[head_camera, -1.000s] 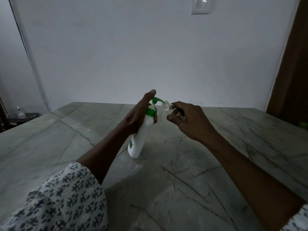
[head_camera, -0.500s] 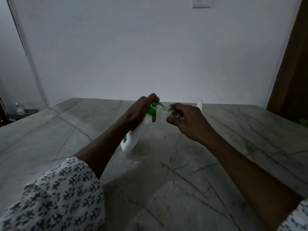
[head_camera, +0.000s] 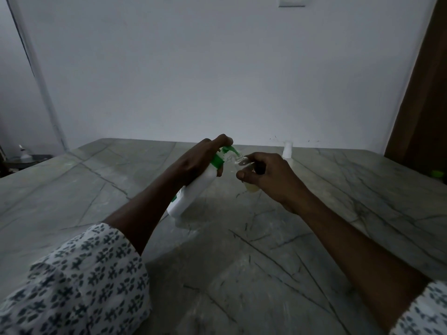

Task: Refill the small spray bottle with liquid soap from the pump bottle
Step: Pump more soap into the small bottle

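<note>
The small clear plastic spray bottle (head_camera: 249,187) is held above the grey veined stone bench (head_camera: 338,201), near its middle. The right hand (head_camera: 271,180) grips it, fingers (head_camera: 243,175) curled round its body so that only the neck and the bottom show. Its spray top is off. A small white upright piece (head_camera: 287,150) standing far back on the bench may be that top, though it is too blurred to be sure. Some pale yellowish liquid sits in the bottom of the bottle, so filling looks under way but far from complete. More pumping and refitting the top appear to be left.

The spray bottle's long axis is close to upright, its open mouth pointing up and leaning slightly left toward the pump.

The white plastic pump bottle with a green collar and pump head (head_camera: 193,192) leans steeply. Its base is low and to the left, at or just above the bench; I cannot tell which. Its top is up and to the right. The left hand (head_camera: 198,160) is wrapped round its neck, with one finger curled over the pump head. The green spout (head_camera: 231,151) slants down and right, its tip at the small bottle's mouth. Whether soap is flowing cannot be seen.
</note>
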The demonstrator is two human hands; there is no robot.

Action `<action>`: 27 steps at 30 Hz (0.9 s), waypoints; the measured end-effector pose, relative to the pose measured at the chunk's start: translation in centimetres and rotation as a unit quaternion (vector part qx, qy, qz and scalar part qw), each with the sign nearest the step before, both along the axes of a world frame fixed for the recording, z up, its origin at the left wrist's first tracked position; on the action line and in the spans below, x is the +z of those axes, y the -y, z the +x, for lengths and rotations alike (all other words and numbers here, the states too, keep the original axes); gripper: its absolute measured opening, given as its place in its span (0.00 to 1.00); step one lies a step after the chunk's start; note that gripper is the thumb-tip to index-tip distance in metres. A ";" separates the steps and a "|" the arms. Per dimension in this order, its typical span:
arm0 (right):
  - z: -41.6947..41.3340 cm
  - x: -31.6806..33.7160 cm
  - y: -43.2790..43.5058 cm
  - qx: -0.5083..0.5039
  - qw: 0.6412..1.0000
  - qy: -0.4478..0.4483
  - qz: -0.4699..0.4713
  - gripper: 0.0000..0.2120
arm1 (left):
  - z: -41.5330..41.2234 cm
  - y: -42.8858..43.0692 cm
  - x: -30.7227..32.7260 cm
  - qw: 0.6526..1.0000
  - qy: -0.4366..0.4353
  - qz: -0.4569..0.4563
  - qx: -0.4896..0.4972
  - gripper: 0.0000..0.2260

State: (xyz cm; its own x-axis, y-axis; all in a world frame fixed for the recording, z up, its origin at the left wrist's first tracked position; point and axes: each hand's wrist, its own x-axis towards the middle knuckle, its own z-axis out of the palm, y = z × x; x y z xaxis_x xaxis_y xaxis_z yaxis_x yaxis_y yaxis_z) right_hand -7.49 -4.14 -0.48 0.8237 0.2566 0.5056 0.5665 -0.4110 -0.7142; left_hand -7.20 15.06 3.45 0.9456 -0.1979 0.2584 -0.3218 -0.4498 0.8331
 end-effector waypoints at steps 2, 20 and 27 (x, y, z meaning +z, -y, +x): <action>0.1 -0.2 0.0 0.012 1.000 -0.020 0.006 0.17 | 0.1 0.1 -0.1 1.000 0.005 0.009 -0.001 0.22; 0.2 -0.7 -0.2 0.074 0.987 -0.109 0.087 0.13 | 0.3 0.1 -0.4 1.000 0.016 0.020 0.011 0.23; 0.2 -0.7 -0.1 0.071 0.990 -0.096 0.070 0.14 | 0.6 0.1 -0.5 0.999 0.035 0.008 0.004 0.22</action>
